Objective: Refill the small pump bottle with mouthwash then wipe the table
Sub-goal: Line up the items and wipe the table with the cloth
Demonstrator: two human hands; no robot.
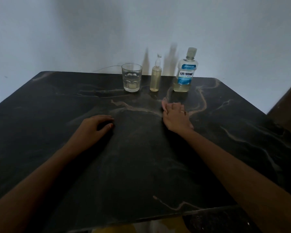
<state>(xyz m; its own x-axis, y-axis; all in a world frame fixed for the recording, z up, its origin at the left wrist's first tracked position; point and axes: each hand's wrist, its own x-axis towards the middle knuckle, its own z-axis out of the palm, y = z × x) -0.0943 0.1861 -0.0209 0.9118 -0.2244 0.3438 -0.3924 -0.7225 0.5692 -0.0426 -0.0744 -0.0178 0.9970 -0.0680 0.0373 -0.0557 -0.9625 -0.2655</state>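
A small clear pump bottle with pale yellowish liquid stands upright at the back of the dark marble-patterned table. To its right stands a capped Listerine mouthwash bottle with a little liquid at the bottom. My left hand rests palm down on the table, fingers curled, holding nothing. My right hand hovers just in front of the mouthwash bottle, blurred, fingers loosely together and empty; a ring shows on one finger.
A clear drinking glass stands left of the pump bottle near the wall. A pale wall runs behind the table. Something brown stands at the right edge. No cloth is visible.
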